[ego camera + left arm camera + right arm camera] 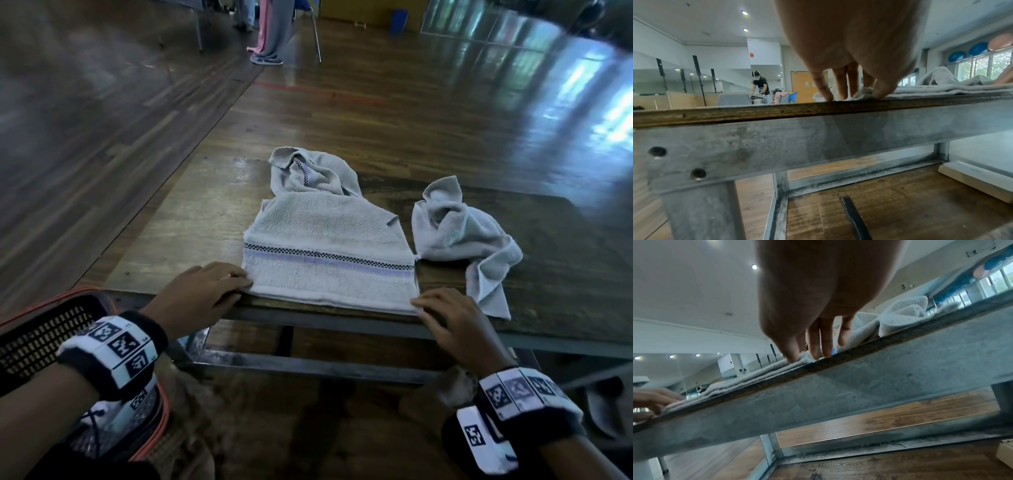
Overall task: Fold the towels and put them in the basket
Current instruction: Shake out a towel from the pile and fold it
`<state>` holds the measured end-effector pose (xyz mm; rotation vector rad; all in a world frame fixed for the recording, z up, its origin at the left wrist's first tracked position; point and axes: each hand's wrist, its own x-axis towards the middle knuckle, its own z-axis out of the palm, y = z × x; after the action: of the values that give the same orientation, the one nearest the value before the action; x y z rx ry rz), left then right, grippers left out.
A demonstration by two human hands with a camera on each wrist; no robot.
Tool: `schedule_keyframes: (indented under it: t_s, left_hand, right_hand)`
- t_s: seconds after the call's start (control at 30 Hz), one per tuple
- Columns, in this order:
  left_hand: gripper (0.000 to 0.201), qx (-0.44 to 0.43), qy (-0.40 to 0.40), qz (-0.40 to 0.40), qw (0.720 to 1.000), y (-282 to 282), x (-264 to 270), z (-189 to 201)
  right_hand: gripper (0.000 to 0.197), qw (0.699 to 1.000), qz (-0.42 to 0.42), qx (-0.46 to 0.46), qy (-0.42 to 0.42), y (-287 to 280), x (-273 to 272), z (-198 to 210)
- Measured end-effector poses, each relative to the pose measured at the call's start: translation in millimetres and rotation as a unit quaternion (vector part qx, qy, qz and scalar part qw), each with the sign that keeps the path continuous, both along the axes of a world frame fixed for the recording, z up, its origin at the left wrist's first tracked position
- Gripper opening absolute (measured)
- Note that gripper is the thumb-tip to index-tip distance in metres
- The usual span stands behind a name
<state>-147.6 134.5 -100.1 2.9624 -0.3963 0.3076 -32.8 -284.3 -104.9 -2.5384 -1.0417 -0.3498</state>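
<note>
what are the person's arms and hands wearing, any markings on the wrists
Both forearms are bare, with no sleeves or gloves. Each wrist carries a black fabric band: the left band holds a row of white tiles printed with black square-pattern markers, and the right band holds similar white marker tiles, one hanging lower. The left hand and right hand show no rings.

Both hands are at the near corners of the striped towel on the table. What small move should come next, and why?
Probably pinch both near corners and carry them over to the far edge. The left hand and right hand already sit at the corners of the striped towel, which lies flat near the table edge but stays bunched at its far end.
</note>
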Motion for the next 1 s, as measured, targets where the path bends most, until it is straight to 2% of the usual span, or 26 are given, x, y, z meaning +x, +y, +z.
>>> schedule_keyframes:
  t_s: [0.1,0.17,0.23,0.3,0.37,0.5,0.57,0.63,0.8,0.87,0.97,1.0]
  left_hand:
    - [0.051,0.014,0.031,0.002,0.999,-0.1,-5.9,-4.5]
    - [0.056,0.033,0.045,-0.012,0.998,0.9,-8.2,-4.0]
    - [0.052,0.072,0.007,-0.029,0.997,-0.5,-9.7,-3.8]
    - [0.037,0.096,-0.053,-0.044,0.993,-5.3,-12.2,-4.9]
    - [0.024,0.088,-0.081,-0.06,0.991,-9.9,-15.7,-5.1]
    - [0.025,-0.042,-0.059,-0.048,0.996,-15.0,-18.0,0.9]
    - [0.036,-0.117,-0.064,-0.032,0.991,-17.8,-20.4,8.8]
    - [0.048,-0.162,-0.09,-0.01,0.983,-21.6,-23.0,21.6]
    - [0.054,-0.216,-0.189,0.009,0.958,-41.7,-27.2,71.6]
    - [0.043,-0.248,-0.206,0.019,0.946,-45.3,-25.8,97.8]
    - [0.009,-0.32,-0.216,0.043,0.922,-43.6,-18.3,149.7]
    - [0.007,-0.347,-0.213,0.055,0.912,-42.8,-16.5,171.0]
  right_hand:
    - [0.037,0.998,-0.007,-0.053,0.018,0.4,-1.7,-0.3]
    - [0.04,0.996,-0.011,-0.084,0.015,1.5,-2.4,0.3]
    - [0.035,0.996,-0.011,-0.09,0.0,4.8,-5.0,0.3]
    - [0.029,0.996,-0.009,-0.084,-0.012,8.8,-8.7,0.1]
    - [0.025,0.998,-0.002,-0.068,-0.013,10.3,-12.9,-0.2]
    - [0.018,1.0,0.005,-0.006,0.03,3.6,-19.1,8.5]
    - [0.019,0.998,0.007,0.046,0.044,-1.5,-21.0,17.1]
    - [0.022,0.994,0.002,0.099,0.05,-8.1,-23.8,29.6]
    - [0.023,0.984,0.003,0.174,0.035,-20.9,-34.3,79.8]
    - [0.024,0.977,-0.007,0.207,0.044,-21.8,-33.2,111.3]
    - [0.03,0.975,-0.023,0.221,0.032,-21.6,-24.6,168.2]
    - [0.028,0.973,-0.024,0.228,0.023,-20.9,-21.9,188.9]
